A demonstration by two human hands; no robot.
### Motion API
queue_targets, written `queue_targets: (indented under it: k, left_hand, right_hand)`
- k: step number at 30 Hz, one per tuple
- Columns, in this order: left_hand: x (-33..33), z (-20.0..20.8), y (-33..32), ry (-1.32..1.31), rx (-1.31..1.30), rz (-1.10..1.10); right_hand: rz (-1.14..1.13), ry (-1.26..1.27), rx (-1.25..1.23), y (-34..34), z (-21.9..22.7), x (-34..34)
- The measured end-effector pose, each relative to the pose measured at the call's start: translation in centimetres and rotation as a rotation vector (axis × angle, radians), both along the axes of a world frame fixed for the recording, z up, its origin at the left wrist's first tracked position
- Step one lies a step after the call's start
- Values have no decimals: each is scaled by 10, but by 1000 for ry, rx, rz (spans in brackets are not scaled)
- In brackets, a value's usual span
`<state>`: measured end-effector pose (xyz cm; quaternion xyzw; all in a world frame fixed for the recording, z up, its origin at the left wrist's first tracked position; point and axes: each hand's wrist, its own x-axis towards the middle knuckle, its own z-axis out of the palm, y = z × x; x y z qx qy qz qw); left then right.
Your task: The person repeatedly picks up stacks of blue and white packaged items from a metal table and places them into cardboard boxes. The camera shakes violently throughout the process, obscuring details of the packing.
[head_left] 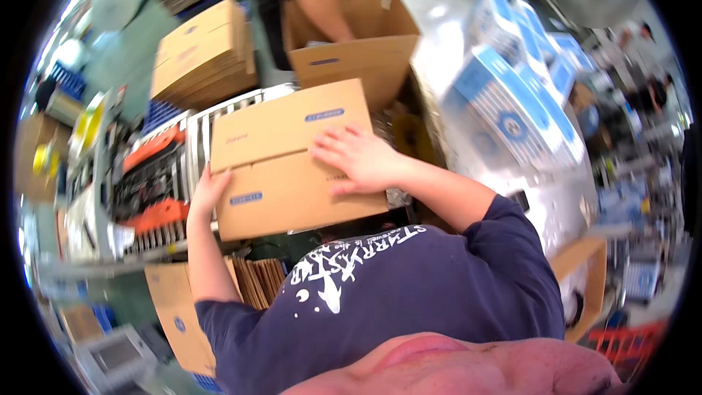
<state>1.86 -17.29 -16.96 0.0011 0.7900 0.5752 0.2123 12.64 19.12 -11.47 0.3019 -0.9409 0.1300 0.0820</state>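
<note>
In front of my body is a brown cardboard box (281,194), its two top flaps lying down and meeting along a seam. Blue printed labels mark the flaps. My left hand (210,192) holds the box's left edge, thumb on top and the other fingers partly hidden at the side. Across the seam, on the right part of the top, my right hand (358,159) lies flat with fingers stretched out. Just beyond stands an open cardboard box (358,66), with another person's hand and forearm (325,14) reaching into it.
Left of the box runs a roller conveyor with an orange-and-black machine (153,157). Flat cartons (201,51) are stacked farther back. Blue-and-white packages (512,106) lie on the metal table (457,143) at right. More folded cardboard (259,281) stands low at left.
</note>
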Motion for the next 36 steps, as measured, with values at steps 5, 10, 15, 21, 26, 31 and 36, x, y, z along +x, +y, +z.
queue_targets:
  k: [5,10,15,21,26,31,36]
  left_hand:
    - [46,-113,34,-397,984,23]
    - [103,-183,22,-432,333,357]
    - [20,6,-106,84,347,122]
    - [29,66,17,189,154,-306]
    - [25,50,93,223,-141,-942]
    - [44,-39,81,480,-925,-747]
    - [33,-85,92,188,-866,-319]
  right_hand:
    - [-637,-278,-147,154,-37,24]
    - [-895,-496,-447,182,-118,36]
    - [-539,-984,-1568,48,-79,32]
    - [-168,-771,-1134,27,18,10]
    - [-136,-687,-1075,94,16,-6]
    - [-860,-653,-782,211,-23,68]
    - [-957,245,-141,175,-111,96]
